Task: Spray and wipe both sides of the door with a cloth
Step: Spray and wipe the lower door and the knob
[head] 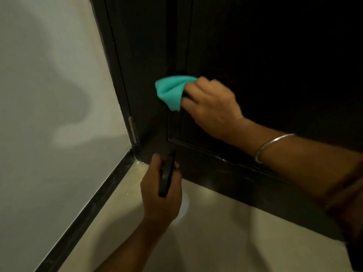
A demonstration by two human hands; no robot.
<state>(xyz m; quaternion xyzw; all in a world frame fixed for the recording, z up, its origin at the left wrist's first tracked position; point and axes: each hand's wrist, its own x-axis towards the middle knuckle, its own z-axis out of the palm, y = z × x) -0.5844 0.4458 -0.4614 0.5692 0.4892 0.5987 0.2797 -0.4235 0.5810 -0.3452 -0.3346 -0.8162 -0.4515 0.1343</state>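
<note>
A dark brown panelled door [265,65] fills the upper right of the head view. My right hand [212,107] grips a bunched turquoise cloth [172,91] and holds it against the door's lower panel, near the hinge side. A thin metal bangle circles that wrist. Lower down, my left hand [161,191] holds a slim black phone [167,173] edge-on, close to the door's bottom rail. No spray bottle is in view.
A pale wall [49,95] runs along the left, with a dark skirting board [94,209] at its foot. A metal hinge [133,130] sits on the door frame. Beige floor [216,232] lies below the door, with a bright light patch under my left hand.
</note>
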